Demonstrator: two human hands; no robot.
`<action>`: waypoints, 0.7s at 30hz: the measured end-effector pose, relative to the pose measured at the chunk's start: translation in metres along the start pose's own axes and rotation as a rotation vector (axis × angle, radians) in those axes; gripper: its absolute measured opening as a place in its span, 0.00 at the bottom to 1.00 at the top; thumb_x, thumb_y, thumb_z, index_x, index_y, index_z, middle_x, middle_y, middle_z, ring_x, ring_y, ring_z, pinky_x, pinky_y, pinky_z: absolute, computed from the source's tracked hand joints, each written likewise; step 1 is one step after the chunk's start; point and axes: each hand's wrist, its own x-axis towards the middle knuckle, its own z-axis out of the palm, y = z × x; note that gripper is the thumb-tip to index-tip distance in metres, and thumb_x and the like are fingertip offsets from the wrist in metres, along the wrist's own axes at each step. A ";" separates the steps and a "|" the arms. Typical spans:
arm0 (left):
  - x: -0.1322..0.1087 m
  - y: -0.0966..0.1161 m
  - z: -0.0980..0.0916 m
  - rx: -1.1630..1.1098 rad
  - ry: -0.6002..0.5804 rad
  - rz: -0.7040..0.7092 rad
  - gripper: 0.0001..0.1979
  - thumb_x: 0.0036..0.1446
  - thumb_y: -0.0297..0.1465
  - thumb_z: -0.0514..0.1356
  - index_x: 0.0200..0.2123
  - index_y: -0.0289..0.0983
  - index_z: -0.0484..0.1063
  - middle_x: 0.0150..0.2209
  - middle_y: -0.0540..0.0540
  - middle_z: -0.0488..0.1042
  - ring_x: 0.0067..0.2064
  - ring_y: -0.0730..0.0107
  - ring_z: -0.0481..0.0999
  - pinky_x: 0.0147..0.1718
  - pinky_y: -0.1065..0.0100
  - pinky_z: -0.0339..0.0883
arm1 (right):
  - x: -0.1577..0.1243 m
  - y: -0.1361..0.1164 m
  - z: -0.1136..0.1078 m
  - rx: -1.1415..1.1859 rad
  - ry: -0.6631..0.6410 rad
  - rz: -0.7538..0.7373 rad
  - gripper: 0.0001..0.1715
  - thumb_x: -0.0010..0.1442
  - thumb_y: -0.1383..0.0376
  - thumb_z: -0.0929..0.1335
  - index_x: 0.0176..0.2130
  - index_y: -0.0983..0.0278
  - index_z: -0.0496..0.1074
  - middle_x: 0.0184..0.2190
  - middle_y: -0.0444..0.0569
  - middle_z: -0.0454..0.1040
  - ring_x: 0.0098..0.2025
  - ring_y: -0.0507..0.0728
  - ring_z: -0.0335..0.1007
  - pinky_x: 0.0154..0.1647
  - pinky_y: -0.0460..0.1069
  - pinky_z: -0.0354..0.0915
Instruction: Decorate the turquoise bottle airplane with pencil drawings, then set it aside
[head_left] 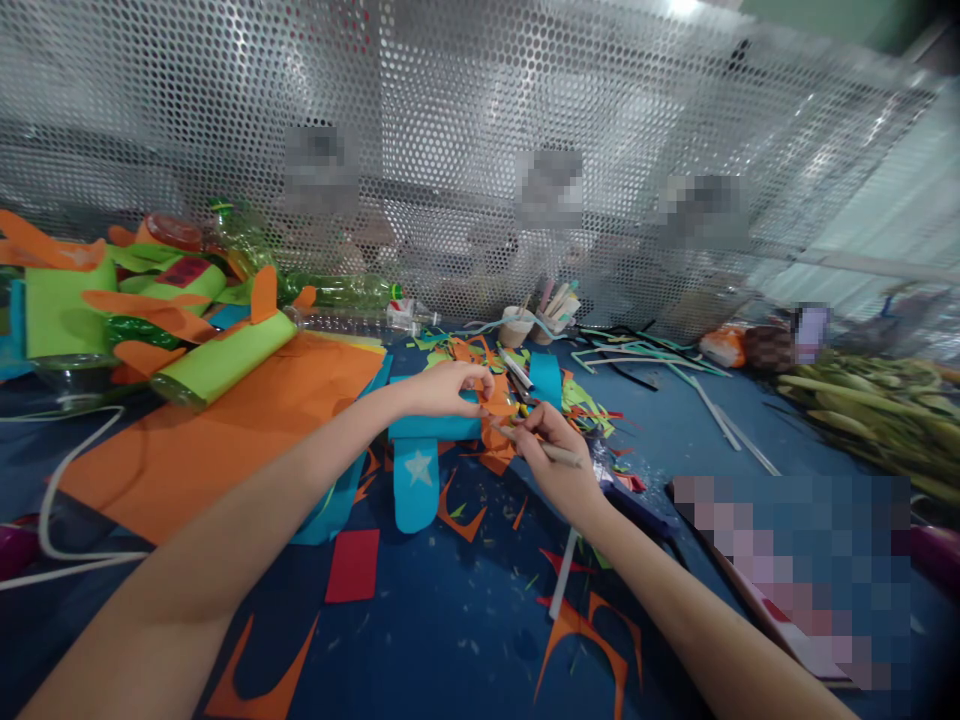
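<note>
A blue winged model (435, 429) is lying mid-table, beneath the left hand (450, 388), which is curling by orange paper (497, 450); whether it is gripping, I cannot tell. The right hand (555, 450) is holding a pale pen (561, 455). Nearer, dark tabletop (420, 650) is showing between orange scraps (279, 690). An orange sheet (262, 440) is crowding the left; beyond, cups (517, 327) are standing before a perforated screen (435, 140).

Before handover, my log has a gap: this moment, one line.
left hand: at orange paper | right hand: holds pen-like stick | star: on blue flap
</note>
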 end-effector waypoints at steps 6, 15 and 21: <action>0.000 0.000 0.000 -0.002 0.001 -0.001 0.07 0.50 0.30 0.60 0.34 0.37 0.68 0.39 0.47 0.72 0.43 0.66 0.71 0.45 0.65 0.62 | 0.000 -0.002 0.001 -0.017 0.008 -0.007 0.13 0.58 0.62 0.65 0.26 0.60 0.57 0.20 0.39 0.60 0.24 0.51 0.58 0.28 0.47 0.58; 0.000 0.001 0.000 -0.006 -0.007 0.005 0.07 0.49 0.29 0.59 0.34 0.37 0.68 0.39 0.47 0.72 0.43 0.66 0.71 0.45 0.65 0.62 | 0.001 0.000 0.000 -0.002 0.008 -0.009 0.13 0.58 0.62 0.65 0.27 0.60 0.56 0.20 0.39 0.60 0.24 0.50 0.58 0.27 0.46 0.57; 0.000 0.001 0.000 0.006 -0.004 0.002 0.07 0.50 0.31 0.60 0.34 0.37 0.68 0.39 0.47 0.72 0.43 0.66 0.71 0.45 0.65 0.62 | 0.000 -0.001 0.001 -0.010 0.012 -0.018 0.13 0.58 0.60 0.65 0.27 0.60 0.57 0.21 0.39 0.61 0.24 0.50 0.58 0.27 0.46 0.57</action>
